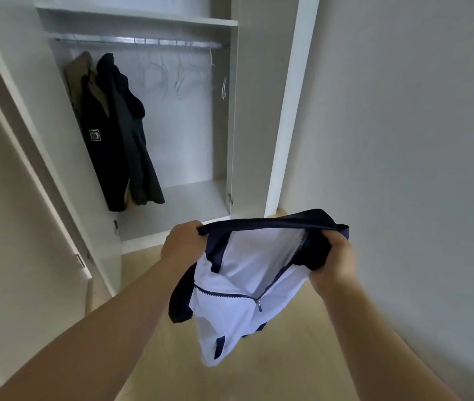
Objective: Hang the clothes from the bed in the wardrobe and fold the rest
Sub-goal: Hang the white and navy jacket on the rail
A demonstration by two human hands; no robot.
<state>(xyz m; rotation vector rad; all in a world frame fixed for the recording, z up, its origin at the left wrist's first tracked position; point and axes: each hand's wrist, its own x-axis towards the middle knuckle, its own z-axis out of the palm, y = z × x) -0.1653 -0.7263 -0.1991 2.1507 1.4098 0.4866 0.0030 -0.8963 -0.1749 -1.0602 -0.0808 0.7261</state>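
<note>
While both hands, left hand (185,241) and right hand (335,261), grip it, the white navy-trimmed jacket (238,287) hangs half-unzipped.

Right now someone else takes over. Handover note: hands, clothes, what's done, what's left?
Left hand: grips one end of the jacket's navy collar.
Right hand: grips the other end.
White and navy jacket: held up facing the open wardrobe, zip partly open, not on a hanger.
Done: dark garments hang at the rail's left end.
Left: take one of the empty hangers and hang the jacket. The bed is out of view, so what remains there is unknown.
</note>
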